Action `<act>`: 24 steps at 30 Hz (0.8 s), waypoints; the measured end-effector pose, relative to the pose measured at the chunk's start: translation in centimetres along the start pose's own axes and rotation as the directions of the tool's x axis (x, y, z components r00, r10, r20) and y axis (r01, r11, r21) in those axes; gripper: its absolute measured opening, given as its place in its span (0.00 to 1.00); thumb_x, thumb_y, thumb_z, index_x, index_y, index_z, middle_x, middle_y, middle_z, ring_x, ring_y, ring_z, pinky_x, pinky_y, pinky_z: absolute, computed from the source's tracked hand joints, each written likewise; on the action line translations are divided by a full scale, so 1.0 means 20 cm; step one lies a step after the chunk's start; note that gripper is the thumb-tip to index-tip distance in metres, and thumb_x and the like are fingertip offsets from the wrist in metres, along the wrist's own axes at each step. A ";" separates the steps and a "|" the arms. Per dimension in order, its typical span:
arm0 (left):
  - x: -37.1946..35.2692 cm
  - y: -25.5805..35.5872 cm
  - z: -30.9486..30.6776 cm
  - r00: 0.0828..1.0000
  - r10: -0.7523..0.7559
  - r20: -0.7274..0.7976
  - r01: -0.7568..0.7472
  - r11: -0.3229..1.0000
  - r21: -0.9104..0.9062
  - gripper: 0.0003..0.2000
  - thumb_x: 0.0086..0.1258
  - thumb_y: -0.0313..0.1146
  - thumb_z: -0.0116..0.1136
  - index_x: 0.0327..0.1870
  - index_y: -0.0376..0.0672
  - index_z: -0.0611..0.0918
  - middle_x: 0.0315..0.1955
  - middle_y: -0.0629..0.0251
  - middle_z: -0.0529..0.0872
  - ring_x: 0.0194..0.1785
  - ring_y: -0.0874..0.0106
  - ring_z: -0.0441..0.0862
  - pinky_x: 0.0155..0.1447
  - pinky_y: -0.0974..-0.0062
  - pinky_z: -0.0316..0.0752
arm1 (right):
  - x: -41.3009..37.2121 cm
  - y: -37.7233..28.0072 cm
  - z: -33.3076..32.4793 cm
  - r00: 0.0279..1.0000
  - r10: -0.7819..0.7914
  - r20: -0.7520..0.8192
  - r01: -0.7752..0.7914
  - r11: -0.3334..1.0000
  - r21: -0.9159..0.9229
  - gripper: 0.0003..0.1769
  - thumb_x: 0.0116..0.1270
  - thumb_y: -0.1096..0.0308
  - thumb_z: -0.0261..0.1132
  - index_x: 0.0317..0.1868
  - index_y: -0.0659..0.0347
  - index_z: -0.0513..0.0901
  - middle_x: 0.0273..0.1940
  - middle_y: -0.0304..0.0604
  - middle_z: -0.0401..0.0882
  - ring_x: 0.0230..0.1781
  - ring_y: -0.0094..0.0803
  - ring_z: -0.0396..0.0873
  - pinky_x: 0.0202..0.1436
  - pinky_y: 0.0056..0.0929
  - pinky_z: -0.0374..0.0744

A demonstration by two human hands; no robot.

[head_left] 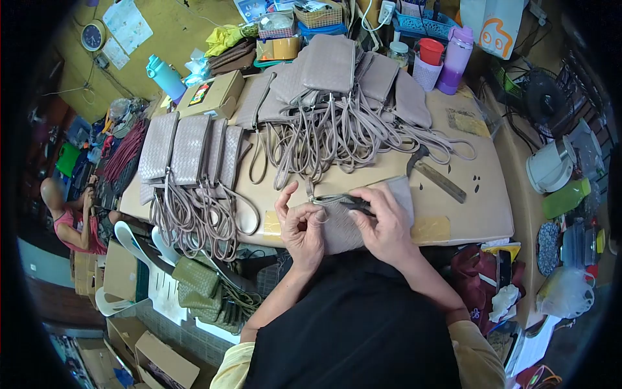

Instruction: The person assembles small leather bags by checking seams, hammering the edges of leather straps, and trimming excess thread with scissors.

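A taupe woven wristlet pouch (pixel 343 230) is held at the table's near edge, its zipped side facing up and partly parted. My left hand (pixel 303 233) pinches thumb and forefinger at the pouch's left corner, by the zip end, with the other fingers raised. A small loop shows at those fingertips, too fine to name. My right hand (pixel 387 227) grips the zipped edge from the right, its thumb in front and fingers over the top. Beyond the left fingertips, the wrist strap (pixel 310 188) runs from the corner. A hammer (pixel 435 178) lies right of the pouch.
Finished-looking taupe pouches (pixel 327 65) with looped straps pile at the table's back, and more pouches (pixel 159 149) lie left. A cardboard box (pixel 210 97) and a purple bottle (pixel 456 58) stand behind. Green pouches (pixel 197 285) hang below left. Another person (pixel 74 220) sits far left.
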State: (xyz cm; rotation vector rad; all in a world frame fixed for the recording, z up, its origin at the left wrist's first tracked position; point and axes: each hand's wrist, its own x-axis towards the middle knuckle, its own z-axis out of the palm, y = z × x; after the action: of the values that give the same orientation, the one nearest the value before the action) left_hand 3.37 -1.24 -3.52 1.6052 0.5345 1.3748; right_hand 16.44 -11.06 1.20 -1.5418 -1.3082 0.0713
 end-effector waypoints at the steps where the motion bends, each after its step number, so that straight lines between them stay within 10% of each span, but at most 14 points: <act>1: 0.00 0.00 0.00 1.000 0.001 0.002 -0.001 1.000 0.001 0.02 0.66 0.27 0.64 0.34 0.40 0.82 0.62 0.51 0.68 0.59 0.71 0.70 0.55 0.75 0.68 | 0.00 -0.01 0.01 0.998 -0.054 0.010 0.054 0.998 -0.035 0.17 0.59 0.71 0.68 0.49 0.60 0.78 0.41 0.45 0.74 0.37 0.44 0.78 0.41 0.38 0.77; 7: -0.03 0.01 0.02 0.991 -0.135 -0.016 0.132 0.983 -0.131 0.05 0.69 0.28 0.60 0.36 0.40 0.77 0.61 0.47 0.68 0.62 0.69 0.68 0.55 0.74 0.68 | 0.00 -0.01 0.05 0.989 -0.144 -0.020 0.141 0.982 -0.123 0.16 0.53 0.74 0.70 0.45 0.59 0.82 0.39 0.43 0.75 0.35 0.39 0.78 0.37 0.34 0.76; 18: -0.06 0.03 0.01 0.997 0.044 0.056 -0.051 0.990 0.130 0.05 0.68 0.27 0.60 0.34 0.40 0.76 0.57 0.50 0.70 0.63 0.64 0.65 0.62 0.66 0.61 | -0.04 0.05 0.11 0.971 -0.210 -0.110 0.204 0.977 -0.061 0.12 0.55 0.71 0.70 0.41 0.59 0.82 0.37 0.41 0.75 0.32 0.35 0.77 0.38 0.33 0.74; 22: -0.05 0.03 0.01 0.986 0.155 0.061 -0.163 0.970 0.180 0.04 0.74 0.29 0.53 0.40 0.40 0.72 0.59 0.53 0.66 0.47 0.79 0.73 0.49 0.81 0.68 | -0.01 0.00 0.06 0.994 0.104 0.043 -0.111 0.958 0.265 0.25 0.55 0.64 0.75 0.49 0.64 0.76 0.42 0.44 0.73 0.39 0.32 0.76 0.46 0.32 0.76; 24: -0.07 0.11 0.03 0.991 -0.107 0.076 0.124 0.952 -0.278 0.05 0.77 0.30 0.48 0.43 0.40 0.68 0.59 0.52 0.66 0.38 0.81 0.75 0.41 0.86 0.72 | 0.00 -0.01 0.03 0.986 0.043 0.164 -0.083 0.964 0.251 0.42 0.48 0.58 0.80 0.57 0.66 0.67 0.48 0.44 0.70 0.45 0.30 0.73 0.53 0.31 0.76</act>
State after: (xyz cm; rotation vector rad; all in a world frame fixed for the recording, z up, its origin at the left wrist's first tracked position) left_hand 3.08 -3.63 -2.30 1.3572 0.3708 1.2500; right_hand 15.87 -10.63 1.11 -1.3757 -1.3150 0.3962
